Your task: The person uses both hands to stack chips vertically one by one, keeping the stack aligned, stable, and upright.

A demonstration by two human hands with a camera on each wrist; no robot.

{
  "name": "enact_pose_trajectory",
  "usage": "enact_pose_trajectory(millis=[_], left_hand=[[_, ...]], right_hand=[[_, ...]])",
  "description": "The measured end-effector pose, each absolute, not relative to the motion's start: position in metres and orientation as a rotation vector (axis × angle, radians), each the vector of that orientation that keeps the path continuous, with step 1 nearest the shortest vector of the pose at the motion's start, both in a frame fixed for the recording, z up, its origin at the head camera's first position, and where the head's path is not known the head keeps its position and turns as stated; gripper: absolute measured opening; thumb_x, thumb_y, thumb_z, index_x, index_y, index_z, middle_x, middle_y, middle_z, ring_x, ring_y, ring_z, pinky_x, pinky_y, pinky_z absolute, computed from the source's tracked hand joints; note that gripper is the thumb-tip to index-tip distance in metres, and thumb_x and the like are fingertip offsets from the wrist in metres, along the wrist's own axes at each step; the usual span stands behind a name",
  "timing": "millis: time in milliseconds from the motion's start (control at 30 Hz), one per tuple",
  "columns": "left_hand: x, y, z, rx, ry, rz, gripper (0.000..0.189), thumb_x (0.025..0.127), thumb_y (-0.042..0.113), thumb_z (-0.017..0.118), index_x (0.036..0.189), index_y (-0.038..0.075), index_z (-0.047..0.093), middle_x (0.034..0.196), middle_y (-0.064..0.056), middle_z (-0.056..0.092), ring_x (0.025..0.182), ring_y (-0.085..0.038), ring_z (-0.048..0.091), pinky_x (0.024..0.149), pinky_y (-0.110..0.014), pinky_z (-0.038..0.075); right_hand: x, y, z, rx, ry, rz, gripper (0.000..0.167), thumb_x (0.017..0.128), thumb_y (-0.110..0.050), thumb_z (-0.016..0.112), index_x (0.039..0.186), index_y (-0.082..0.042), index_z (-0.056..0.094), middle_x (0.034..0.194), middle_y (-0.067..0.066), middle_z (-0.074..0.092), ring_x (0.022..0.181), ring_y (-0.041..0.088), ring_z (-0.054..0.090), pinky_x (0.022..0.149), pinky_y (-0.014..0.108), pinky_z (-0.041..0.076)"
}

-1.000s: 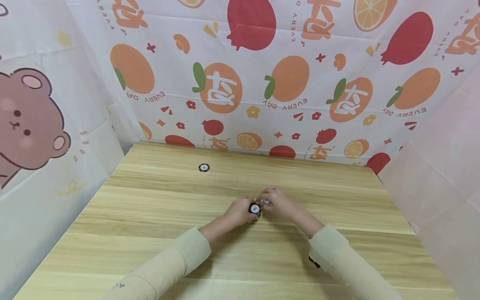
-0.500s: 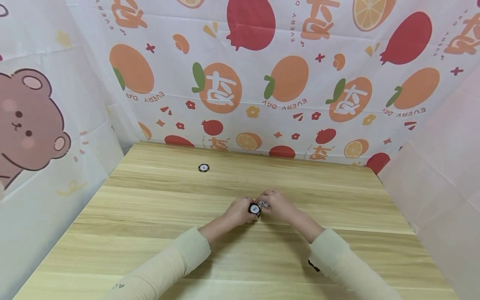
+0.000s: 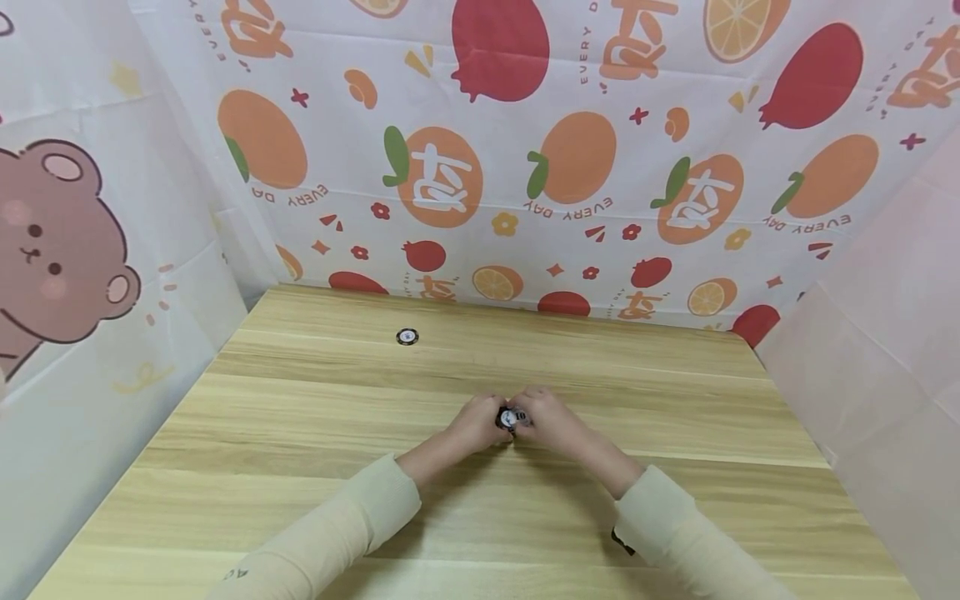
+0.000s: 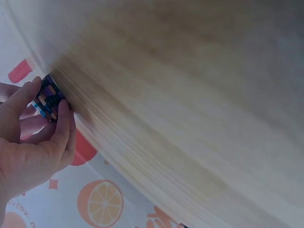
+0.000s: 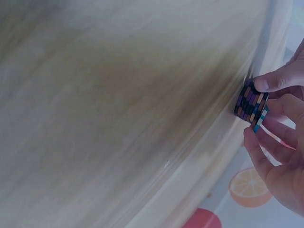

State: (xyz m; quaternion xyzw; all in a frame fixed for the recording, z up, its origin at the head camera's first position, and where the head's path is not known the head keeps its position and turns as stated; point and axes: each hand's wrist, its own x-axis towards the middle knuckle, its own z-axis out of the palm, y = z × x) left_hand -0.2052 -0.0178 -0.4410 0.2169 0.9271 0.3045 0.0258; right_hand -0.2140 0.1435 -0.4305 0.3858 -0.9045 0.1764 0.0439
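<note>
A small stack of poker chips (image 3: 507,417), black-rimmed with a white centre on top, stands on the table between the two hands. My left hand (image 3: 476,423) grips its side with curled fingers. From the right, my right hand (image 3: 553,419) pinches a greyish poker chip (image 3: 522,415) that overlaps the stack's top. Striped edges of the stack (image 5: 249,100) show in the right wrist view, where a tilted chip with a blue-and-white edge (image 5: 260,120) meets it at the right hand's fingertips. Fingers hide part of the stack (image 4: 50,98) in the left wrist view.
One black-rimmed chip (image 3: 407,337) lies flat toward the back left of the wooden table (image 3: 315,433). A small dark object (image 3: 622,542) shows beside the right sleeve, partly covered by it. A fruit-print cloth (image 3: 502,225) hangs behind the table's far edge.
My right hand has moved slightly left and toward me, bringing its chip from beside the stack to over the stack's top. The left hand keeps its grip in place.
</note>
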Motion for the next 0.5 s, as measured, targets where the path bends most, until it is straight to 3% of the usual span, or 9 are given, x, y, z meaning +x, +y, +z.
enact_pose_trajectory(millis=[500], left_hand=[[-0.2057, -0.021, -0.4432, 0.706, 2.864, 0.976, 0.034, 0.066, 0.008, 0.081, 0.091, -0.005, 0.061, 0.087, -0.013, 0.058, 0.083, -0.027, 0.056, 0.076, -0.038, 0.046]], right_hand=[[-0.2063, 0.1371, -0.4329, 0.931, -2.871, 0.876, 0.036, 0.077, -0.008, 0.073, 0.107, 0.006, 0.06, 0.101, 0.014, 0.058, 0.09, 0.023, 0.058, 0.072, 0.028, 0.049]])
